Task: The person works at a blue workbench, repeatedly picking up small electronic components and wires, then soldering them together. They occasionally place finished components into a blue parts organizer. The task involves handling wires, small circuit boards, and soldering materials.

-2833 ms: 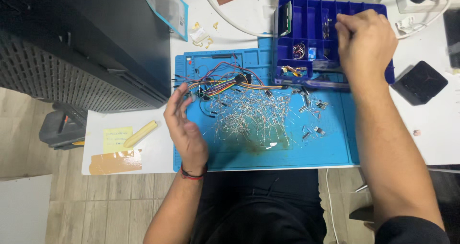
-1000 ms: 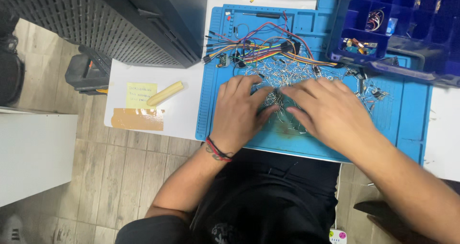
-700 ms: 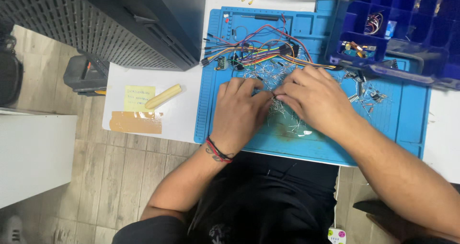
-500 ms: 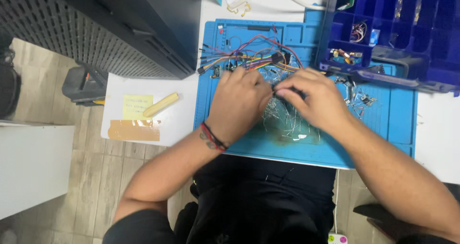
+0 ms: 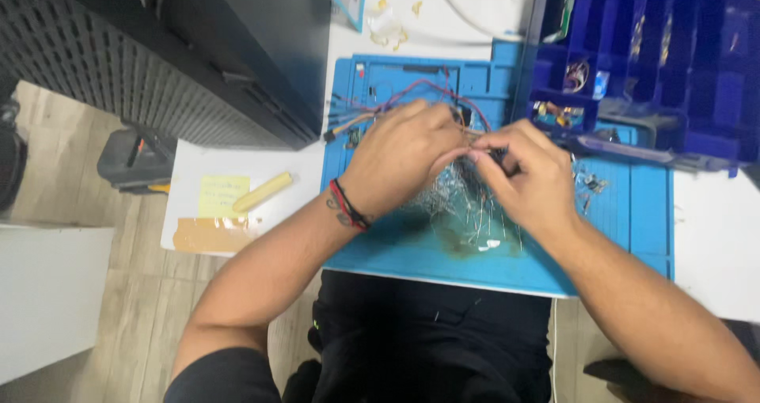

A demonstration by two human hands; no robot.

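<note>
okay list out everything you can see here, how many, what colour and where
mat: one, blue, on the white table in front of the person
wires: a bundle, red and mixed colours, on the mat's far part, under the hands
small parts: a loose silvery heap, mid mat
organiser: one, dark blue, many compartments, far right
sticky note: one, yellow, left on the table
stick: one, pale yellow, beside the note
tape: one strip, tan, table's near left edge
case: one, black, far left
left hand: red and black wristbands, fingertips at the wires
right hand: pinching something small against the left, too small to tell
</note>
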